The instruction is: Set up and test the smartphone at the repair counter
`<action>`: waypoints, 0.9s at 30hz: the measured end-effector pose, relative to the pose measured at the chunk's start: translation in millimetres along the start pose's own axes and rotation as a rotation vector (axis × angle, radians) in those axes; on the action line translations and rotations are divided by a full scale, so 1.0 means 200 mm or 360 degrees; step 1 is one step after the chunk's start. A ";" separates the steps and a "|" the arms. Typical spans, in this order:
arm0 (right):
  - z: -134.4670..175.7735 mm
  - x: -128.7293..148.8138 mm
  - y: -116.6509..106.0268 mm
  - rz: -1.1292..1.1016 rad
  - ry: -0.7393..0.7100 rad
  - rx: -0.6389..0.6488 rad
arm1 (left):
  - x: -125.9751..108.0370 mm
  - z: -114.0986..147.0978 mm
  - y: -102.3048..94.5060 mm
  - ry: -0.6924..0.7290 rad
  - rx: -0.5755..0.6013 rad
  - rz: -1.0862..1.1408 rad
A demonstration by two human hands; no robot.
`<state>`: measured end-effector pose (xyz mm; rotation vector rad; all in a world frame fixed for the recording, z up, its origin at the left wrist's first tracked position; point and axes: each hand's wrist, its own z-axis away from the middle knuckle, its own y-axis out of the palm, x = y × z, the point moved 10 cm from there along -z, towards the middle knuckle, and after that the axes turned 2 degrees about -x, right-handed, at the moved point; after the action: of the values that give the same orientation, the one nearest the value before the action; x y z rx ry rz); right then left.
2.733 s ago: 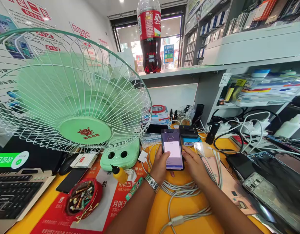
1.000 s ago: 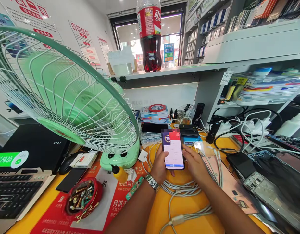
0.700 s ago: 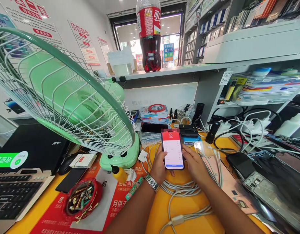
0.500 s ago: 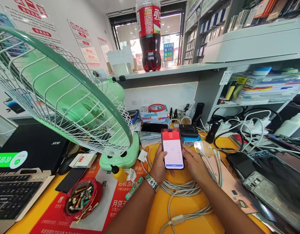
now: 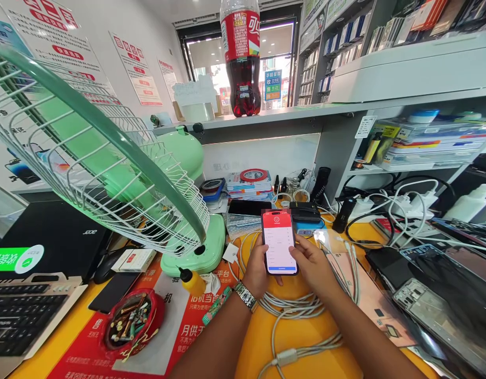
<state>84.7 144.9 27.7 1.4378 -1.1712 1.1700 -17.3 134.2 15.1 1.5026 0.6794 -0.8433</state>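
A smartphone [image 5: 279, 243] with a lit screen, red at the top and white below, is held upright between both hands over the yellow desk. My left hand [image 5: 257, 267] is closed around its left edge, thumb lying on the screen's side; a silver-coloured watch is on that wrist. My right hand [image 5: 309, 262] grips the right edge, and its thumb rests over the screen's right part. Its other fingers are partly hidden behind the phone. Beneath the hands lies a coil of grey cable [image 5: 294, 305] on the desktop.
At left stand a green fan [image 5: 193, 242], a red bowl [image 5: 158, 310] of small parts and a black laptop [image 5: 49, 231]. A yellow bottle [image 5: 193, 282] is near my left wrist. Phone parts [image 5: 428, 295] and tangled cables crowd the right. A cola bottle [image 5: 243, 58] tops the back shelf.
My right thumb has moved left from the phone's edge onto the screen. The fan's head has turned somewhat. The phone and my left hand stay in place.
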 end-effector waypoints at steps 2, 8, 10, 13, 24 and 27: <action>0.00 0.02 -0.01 0.0010 -0.0043 0.0000 | 0.00 0.00 0.00 -0.0009 -0.0006 0.0027; -0.01 0.05 -0.02 0.0081 -0.0140 -0.0023 | 0.00 -0.01 0.01 -0.0006 0.0011 0.0031; -0.01 0.04 -0.01 0.0074 -0.0113 0.0006 | 0.00 0.00 0.00 -0.0008 0.0006 0.0032; 0.00 0.01 0.01 0.0058 -0.0097 0.0086 | 0.00 0.00 -0.01 -0.0017 -0.0015 0.0039; -0.15 0.59 -0.01 0.1418 -0.0746 -0.0298 | 0.03 0.01 0.04 -0.0064 0.0055 -0.0135; -0.28 0.64 0.14 0.1998 -0.0578 -0.0102 | 0.03 0.01 0.05 -0.0028 0.0080 -0.0192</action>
<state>62.6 180.4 163.5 0.7806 -2.5051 1.6441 -6.1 130.4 15.4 1.5090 0.7463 -0.9707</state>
